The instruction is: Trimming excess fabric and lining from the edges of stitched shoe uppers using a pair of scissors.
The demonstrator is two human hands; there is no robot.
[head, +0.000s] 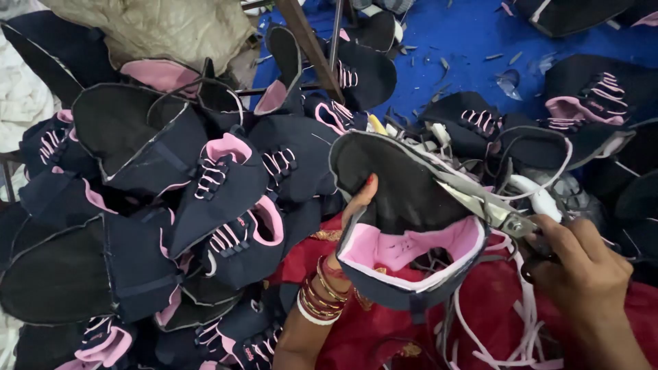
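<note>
From my feed, my left hand (356, 205) grips the dark shoe upper (404, 205) at its 9 o'clock edge, thumb pressed on the black sole side, fingers hidden behind. My right hand (582, 267), at 4 o'clock of the upper, is clenched around the scissors (480, 202), whose blades lie along the upper's trimmed rim. A pile of finished uppers (205, 199) sits at 9 o'clock, white trimmings (521, 322) below.

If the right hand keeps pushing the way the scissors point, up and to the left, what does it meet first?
Probably the shoe upper held by the left hand: the scissors in the right hand already lie across its edge. Depth is unclear.
</note>
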